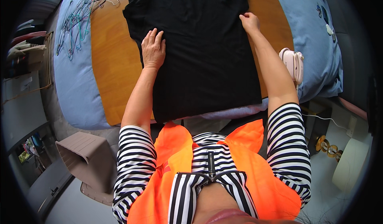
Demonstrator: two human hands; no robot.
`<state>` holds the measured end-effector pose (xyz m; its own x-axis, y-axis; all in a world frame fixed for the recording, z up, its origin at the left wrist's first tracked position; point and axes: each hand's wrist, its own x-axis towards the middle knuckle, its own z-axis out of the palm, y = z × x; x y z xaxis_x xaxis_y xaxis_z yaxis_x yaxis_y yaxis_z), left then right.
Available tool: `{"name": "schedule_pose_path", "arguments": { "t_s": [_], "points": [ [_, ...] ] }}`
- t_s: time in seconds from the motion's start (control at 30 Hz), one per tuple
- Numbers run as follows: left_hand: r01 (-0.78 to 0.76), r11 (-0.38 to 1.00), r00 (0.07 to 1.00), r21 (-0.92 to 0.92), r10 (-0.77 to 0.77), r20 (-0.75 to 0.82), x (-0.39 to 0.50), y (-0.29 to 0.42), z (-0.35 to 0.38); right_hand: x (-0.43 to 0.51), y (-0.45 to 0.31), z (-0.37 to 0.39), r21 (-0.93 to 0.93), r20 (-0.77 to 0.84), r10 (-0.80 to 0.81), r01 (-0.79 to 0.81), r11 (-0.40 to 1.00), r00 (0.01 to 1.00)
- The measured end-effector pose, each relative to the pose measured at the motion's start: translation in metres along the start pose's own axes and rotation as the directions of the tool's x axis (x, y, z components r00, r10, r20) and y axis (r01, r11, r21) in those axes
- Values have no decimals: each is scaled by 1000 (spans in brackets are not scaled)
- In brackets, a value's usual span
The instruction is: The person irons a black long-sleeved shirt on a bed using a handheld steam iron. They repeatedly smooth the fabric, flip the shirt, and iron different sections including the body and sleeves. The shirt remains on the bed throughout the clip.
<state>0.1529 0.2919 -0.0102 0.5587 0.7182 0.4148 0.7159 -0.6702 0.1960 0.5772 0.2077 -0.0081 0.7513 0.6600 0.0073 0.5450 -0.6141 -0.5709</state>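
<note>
A black short-sleeved shirt [197, 53] lies spread over a brown wooden board [113, 71], its hem at the board's near edge. My left hand [153, 48] rests flat on the left side of the shirt, palm down, with the fingers extended. At the right edge, just below the sleeve, my right hand [250, 22] pinches the fabric between thumb and fingers. Right of the board, close to my right forearm, a pale pink handheld garment steamer [291, 64] sits on the blue cloth [311, 44]. The shirt's top is cut off by the frame.
Several tangled wire hangers [74, 26] lie at the far left. Small objects, including a dark flat one [325, 14], lie at the far right. A taupe plastic bin [92, 161] is tipped on the floor at left. A white cord [329, 119] runs to a power strip [351, 126].
</note>
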Motion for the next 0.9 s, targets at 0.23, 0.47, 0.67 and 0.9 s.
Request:
{"name": "schedule_pose_path", "arguments": {
  "t_s": [0.23, 0.47, 0.67, 0.9],
  "points": [
    [1, 997, 998, 80, -6, 62, -1, -3, 5, 27, -34, 12, -55, 152, 155, -149, 987, 976],
    [80, 990, 989, 116, -93, 118, -1, -9, 13, 31, -12, 1, -24, -178, 164, -171, 985, 970],
    [100, 990, 982, 103, -114, 148, 0, -15, 19, -43, -2, -16, 93, -338, -443, 498, 862, 830],
    [86, 991, 980, 107, -103, 168, 15, -30, 20, -152, 31, -13, -288, 33, -742, 717, 635, 670]
  ]
}}
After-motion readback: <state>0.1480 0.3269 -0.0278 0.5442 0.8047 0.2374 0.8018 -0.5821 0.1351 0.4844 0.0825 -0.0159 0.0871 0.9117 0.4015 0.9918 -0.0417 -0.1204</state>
